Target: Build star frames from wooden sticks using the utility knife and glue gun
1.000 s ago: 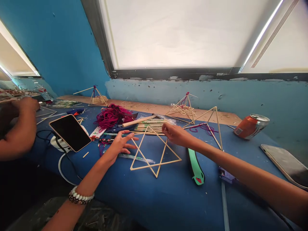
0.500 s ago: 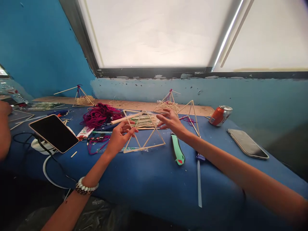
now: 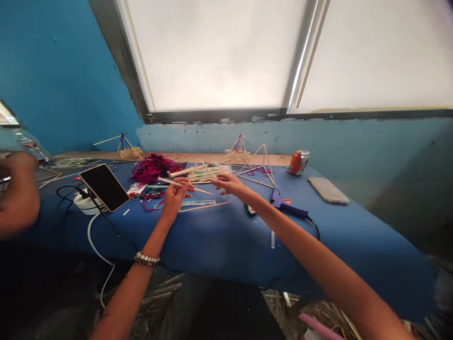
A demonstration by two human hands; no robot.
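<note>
Look at that: pale, matt wooden sticks (image 3: pixel 198 187) over a rough blue cloth (image 3: pixel 226 236), a glossy black phone screen (image 3: pixel 104 187), and a shiny metal soda can (image 3: pixel 298 162)!

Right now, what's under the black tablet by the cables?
The tablet sits partly over a white power socket with black cables; what lies under the rest of it is covered.

View tilted up, table (image 3: pixel 318 245) sits smaller. Left hand (image 3: pixel 175 200) now grips the stick frame (image 3: pixel 201 191), turned nearly edge-on. Right hand (image 3: pixel 228 184) closer to it. Purple glue gun (image 3: pixel 285 205) now fully visible; green-handled cutter (image 3: pixel 250 210) mostly hidden.
</note>
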